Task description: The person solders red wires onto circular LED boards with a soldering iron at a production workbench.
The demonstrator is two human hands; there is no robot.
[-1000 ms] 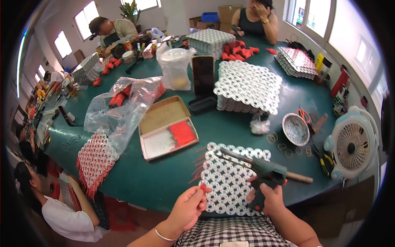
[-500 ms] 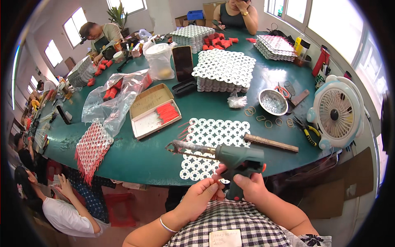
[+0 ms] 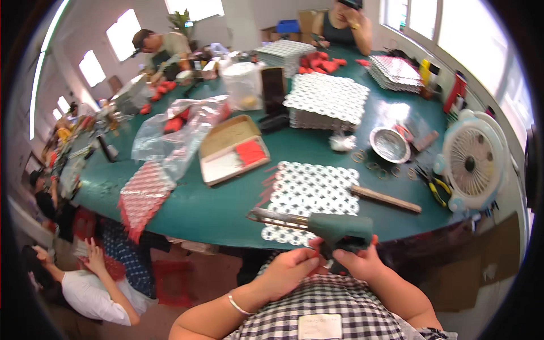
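My right hand (image 3: 362, 263) is wrapped round the grip of a dark green soldering gun (image 3: 340, 228), whose long metal tip points left. Close to the grip, my left hand (image 3: 286, 273) has its fingers pinched together; what they hold is hidden and blurred. Beneath and beyond the gun lies a flat panel of white round circuit boards (image 3: 317, 184) on the green table, with red wires at its left edge. An open cardboard box (image 3: 218, 170) holding a bundle of red wires (image 3: 251, 152) lies to the left.
A wooden stick (image 3: 388, 199) touches the panel's right side. Further right are a metal bowl (image 3: 390, 144), yellow-handled pliers (image 3: 439, 190) and a fan (image 3: 475, 158). Stacked white panels (image 3: 326, 102) stand behind. A wired panel (image 3: 146, 195) overhangs the left edge. Other people sit around.
The view has swung, shifting the table's contents rightward in the picture, with some blur. The soldering gun sits slightly nearer my body; both hands stay at its grip.
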